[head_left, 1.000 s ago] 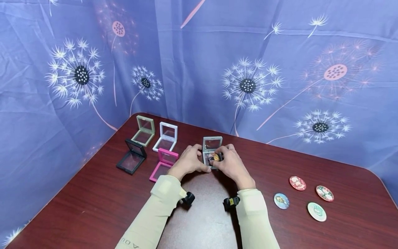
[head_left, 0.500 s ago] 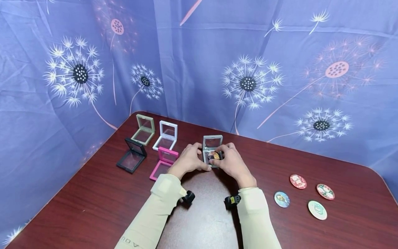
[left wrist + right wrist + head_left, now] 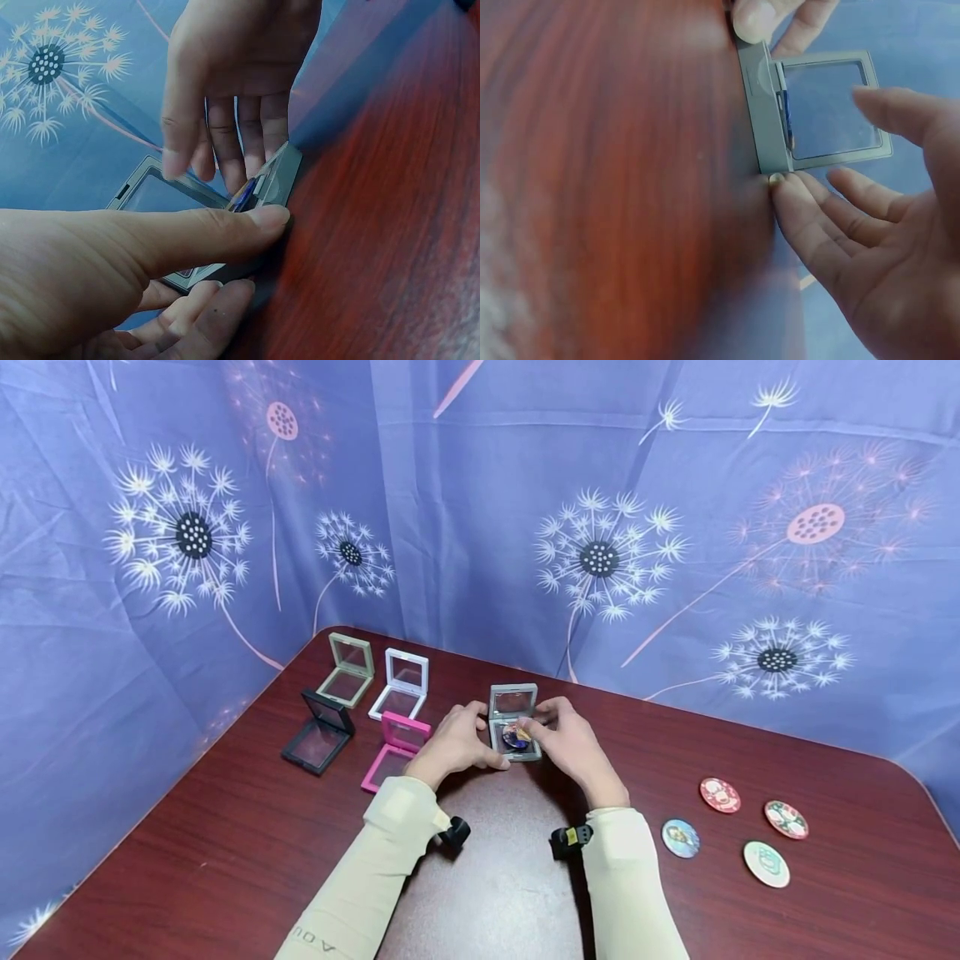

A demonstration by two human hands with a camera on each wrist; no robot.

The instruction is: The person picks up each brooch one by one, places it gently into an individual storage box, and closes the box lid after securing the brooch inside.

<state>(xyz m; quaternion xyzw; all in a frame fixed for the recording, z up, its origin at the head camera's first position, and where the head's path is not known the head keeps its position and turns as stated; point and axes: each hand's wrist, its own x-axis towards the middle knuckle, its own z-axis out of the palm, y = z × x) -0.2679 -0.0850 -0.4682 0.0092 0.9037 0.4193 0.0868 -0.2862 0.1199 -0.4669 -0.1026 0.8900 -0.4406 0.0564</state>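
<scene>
A grey hinged display frame (image 3: 525,757) stands on the table with its lid up. A round badge (image 3: 512,737), dark blue and gold, lies on the clear film of its base; in the right wrist view the badge (image 3: 787,112) shows edge-on. My left hand (image 3: 455,745) holds the frame at its left, the thumb along the front edge and the fingers round the side. At the right side is my right hand (image 3: 573,743), its thumb held over the badge in the head view. In the right wrist view that thumb stands apart from the loosely bent fingers, which are at the frame's side.
To the left stand several similar raised-lid frames: green (image 3: 344,686), white (image 3: 400,703), black (image 3: 317,747) and pink (image 3: 388,767). Several round badges lie at the right, such as a blue one (image 3: 680,838) and a red one (image 3: 720,796). A patterned curtain (image 3: 480,527) hangs behind the table.
My right hand has drawn back slightly to the right, its fingers off the badge, so more of the badge and frame shows. My left hand keeps its hold on the frame.
</scene>
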